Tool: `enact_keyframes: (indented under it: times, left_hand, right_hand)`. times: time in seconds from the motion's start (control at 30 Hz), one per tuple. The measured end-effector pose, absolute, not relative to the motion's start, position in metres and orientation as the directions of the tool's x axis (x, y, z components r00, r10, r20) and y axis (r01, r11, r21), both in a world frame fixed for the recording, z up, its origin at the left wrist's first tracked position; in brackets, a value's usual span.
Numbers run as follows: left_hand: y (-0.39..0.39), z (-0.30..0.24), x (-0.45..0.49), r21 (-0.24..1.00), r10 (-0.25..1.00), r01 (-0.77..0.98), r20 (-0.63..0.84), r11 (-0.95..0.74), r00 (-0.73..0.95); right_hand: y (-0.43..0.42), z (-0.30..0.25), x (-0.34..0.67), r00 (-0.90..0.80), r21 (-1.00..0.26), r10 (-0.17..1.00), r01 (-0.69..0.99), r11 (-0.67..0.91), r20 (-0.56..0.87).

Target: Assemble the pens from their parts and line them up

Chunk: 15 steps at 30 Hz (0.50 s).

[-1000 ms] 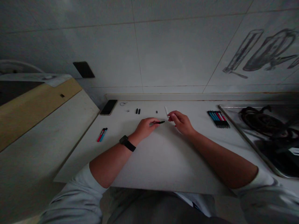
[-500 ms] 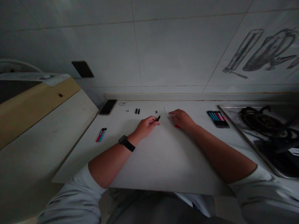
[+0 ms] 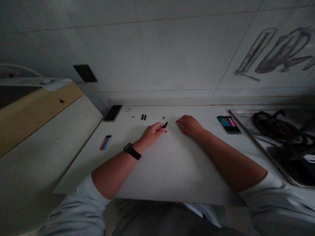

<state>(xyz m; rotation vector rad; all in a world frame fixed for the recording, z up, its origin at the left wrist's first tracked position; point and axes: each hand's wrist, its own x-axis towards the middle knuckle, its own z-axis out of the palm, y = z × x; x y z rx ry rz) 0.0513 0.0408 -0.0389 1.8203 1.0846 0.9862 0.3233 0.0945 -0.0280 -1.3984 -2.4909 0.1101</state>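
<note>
My left hand (image 3: 154,132) is closed, with a short black pen part (image 3: 165,125) pinched between thumb and fingers, its tip pointing up and away. To its right, my right hand (image 3: 189,125) is low over the tabletop, its fingertips closed at the near end of thin whitish pen refills (image 3: 174,116). A small red piece (image 3: 184,132) shows partly from beneath that hand; the rest is hidden. Beyond my left hand lie tiny dark pieces (image 3: 163,117) and two short black pen parts (image 3: 143,117).
Left on the white table (image 3: 157,177) lie a red and a blue pen (image 3: 105,142), a phone (image 3: 112,113), small metallic bits (image 3: 133,116) and a thin ring (image 3: 128,109). Right, several pens (image 3: 229,125) lie in a row beside a gas stove (image 3: 270,131). A tiled wall (image 3: 177,59) rises behind.
My right hand has shifted slightly left and its fingertips have closed in at the refills' near end. My left hand stays almost still with the black pen part. The view has moved slightly.
</note>
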Motion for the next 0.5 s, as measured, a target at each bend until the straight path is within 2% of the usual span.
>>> enact_keyframes:
  times: [0.13,0.5]
  left_hand:
    - [0.038,-0.035,0.051,0.889,0.913,0.314,0.22,-0.332,0.343]
    - [0.035,-0.029,0.053,0.874,0.9,0.328,0.229,-0.358,0.371]
  right_hand:
    - [0.091,-0.023,0.324,-0.483,-0.211,0.849,0.826,0.523,0.212]
    - [0.09,-0.016,0.33,-0.605,-0.13,0.779,0.77,0.625,0.163]
